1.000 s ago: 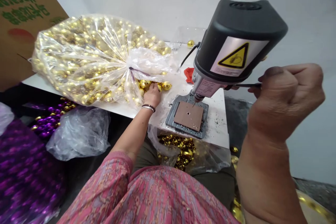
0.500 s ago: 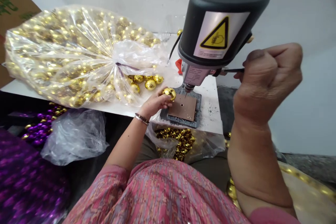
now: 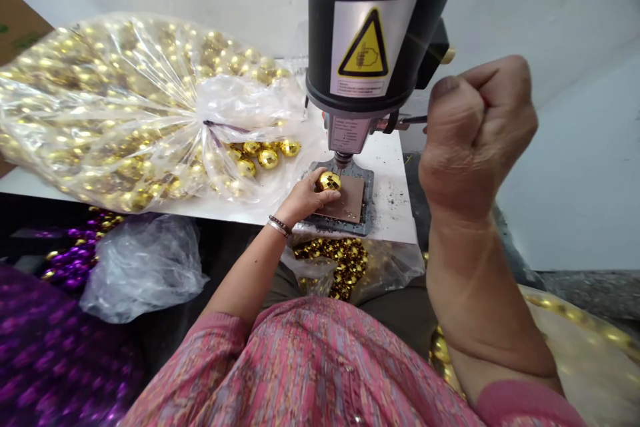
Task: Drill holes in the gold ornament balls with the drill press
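The left hand [image 3: 306,200] is clamped on a shiny gold faceted ball [image 3: 330,181], thumb along its near side, holding it over the left part of a flat square brown board [image 3: 353,203]. The board lies on a dark grey metal base [image 3: 369,193] by the near right corner of the white tabletop [image 3: 393,180]. Just above the ball is the grey metal chuck [image 3: 343,157] of a black-and-grey drill-like machine [image 3: 383,27]; whether its tip touches the ball, I cannot tell. The right hand [image 3: 475,140] is curled tight at the end of a thin dark lever [image 3: 413,120], beyond the tabletop's right edge. The step in hand seems to be lining the ball up beneath the chuck; the next move calls for a steady left grip, fingertips well clear, and an even pull on the lever
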`<move>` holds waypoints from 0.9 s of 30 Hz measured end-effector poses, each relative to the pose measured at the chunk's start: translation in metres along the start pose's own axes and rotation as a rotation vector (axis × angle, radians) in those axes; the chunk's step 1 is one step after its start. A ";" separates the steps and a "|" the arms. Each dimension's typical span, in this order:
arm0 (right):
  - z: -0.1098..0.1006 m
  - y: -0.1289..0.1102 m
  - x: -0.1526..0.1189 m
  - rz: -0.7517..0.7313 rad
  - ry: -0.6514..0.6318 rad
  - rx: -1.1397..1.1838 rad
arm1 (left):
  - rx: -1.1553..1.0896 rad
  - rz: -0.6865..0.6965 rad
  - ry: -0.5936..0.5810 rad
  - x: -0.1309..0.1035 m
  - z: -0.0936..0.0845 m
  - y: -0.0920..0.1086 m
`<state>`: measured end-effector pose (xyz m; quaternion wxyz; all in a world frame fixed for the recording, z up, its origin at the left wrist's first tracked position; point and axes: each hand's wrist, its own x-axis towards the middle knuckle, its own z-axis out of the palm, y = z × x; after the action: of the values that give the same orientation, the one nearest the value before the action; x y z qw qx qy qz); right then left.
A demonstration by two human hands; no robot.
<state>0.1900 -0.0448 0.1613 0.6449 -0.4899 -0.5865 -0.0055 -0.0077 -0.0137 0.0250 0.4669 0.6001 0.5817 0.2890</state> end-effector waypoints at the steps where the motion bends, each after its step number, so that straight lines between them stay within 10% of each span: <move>1: 0.001 0.000 0.005 -0.006 -0.004 0.003 | 0.006 -0.003 -0.014 -0.001 0.000 0.001; 11: 0.024 0.012 0.079 0.221 -0.121 -0.069 | -0.152 -0.074 -0.084 -0.003 -0.006 0.002; 27: 0.033 0.014 0.080 0.256 -0.072 -0.005 | -0.039 -0.049 -0.069 0.000 -0.004 0.006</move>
<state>0.1983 0.0296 0.2080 0.6179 -0.5621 -0.5419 0.0929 -0.0089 -0.0124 0.0316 0.5053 0.5860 0.5741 0.2676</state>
